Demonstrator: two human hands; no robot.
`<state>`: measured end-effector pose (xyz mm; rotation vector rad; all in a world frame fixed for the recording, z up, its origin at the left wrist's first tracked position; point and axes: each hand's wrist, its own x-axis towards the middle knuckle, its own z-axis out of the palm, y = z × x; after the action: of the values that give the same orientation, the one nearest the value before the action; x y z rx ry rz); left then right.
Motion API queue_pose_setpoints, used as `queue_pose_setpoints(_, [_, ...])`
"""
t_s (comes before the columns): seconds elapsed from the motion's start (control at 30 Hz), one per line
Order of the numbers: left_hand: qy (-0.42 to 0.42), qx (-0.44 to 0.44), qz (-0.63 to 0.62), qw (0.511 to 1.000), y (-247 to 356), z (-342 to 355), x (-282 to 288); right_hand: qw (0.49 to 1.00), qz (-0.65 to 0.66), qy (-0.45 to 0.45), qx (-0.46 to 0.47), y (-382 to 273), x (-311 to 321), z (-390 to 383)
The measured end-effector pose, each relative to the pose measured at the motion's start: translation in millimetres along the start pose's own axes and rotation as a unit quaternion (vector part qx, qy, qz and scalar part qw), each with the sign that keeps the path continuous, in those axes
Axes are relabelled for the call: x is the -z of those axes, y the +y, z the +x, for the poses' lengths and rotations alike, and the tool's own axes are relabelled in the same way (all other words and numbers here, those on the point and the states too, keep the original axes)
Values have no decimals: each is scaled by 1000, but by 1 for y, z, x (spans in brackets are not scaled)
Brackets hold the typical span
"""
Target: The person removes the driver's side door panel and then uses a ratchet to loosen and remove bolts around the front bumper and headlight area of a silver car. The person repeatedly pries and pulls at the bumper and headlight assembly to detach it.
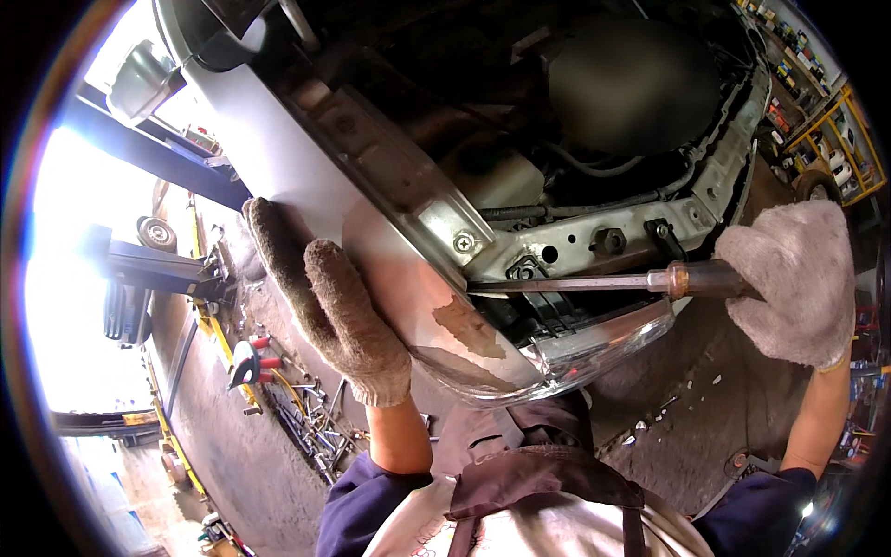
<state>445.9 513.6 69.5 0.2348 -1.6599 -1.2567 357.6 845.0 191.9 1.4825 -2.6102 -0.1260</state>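
In my gloved right hand is a long flat screwdriver with an amber-brown handle. Its shaft lies level across the car's front corner, and the tip meets the inner edge of the silver fender. A worn, reddish-brown patch marks the fender near there. My left hand, also in a thick grey glove, rests against the fender's outer side with fingers stretched and thumb apart. Just below the screwdriver shaft sits the clear headlight. Behind the shaft runs the metal front crossmember with bolts and holes.
The open engine bay is dark, partly blurred. Tools lie scattered on the floor at left, near a red-handled tool and blue lift arms. A yellow rack stands at far right. Small debris lies below the car's front.
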Motion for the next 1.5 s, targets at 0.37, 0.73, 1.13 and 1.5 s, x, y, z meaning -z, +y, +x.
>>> queue_pose_setpoints(0.37, [-57,-4,139,989,-13,-41,22,998,-45,-17,-41,-3,-5,-1])
queue_pose_setpoints(0.73, [-64,109,76,989,-30,-74,39,998,-18,46,26,5,-27,-15])
queue_pose_setpoints(1.13, [-86,94,77,989,-49,-114,55,983,-75,146,79,-22,-10,8])
queue_pose_setpoints(1.5, [52,142,-50,987,-60,-154,45,994,-75,70,33,-49,11,17])
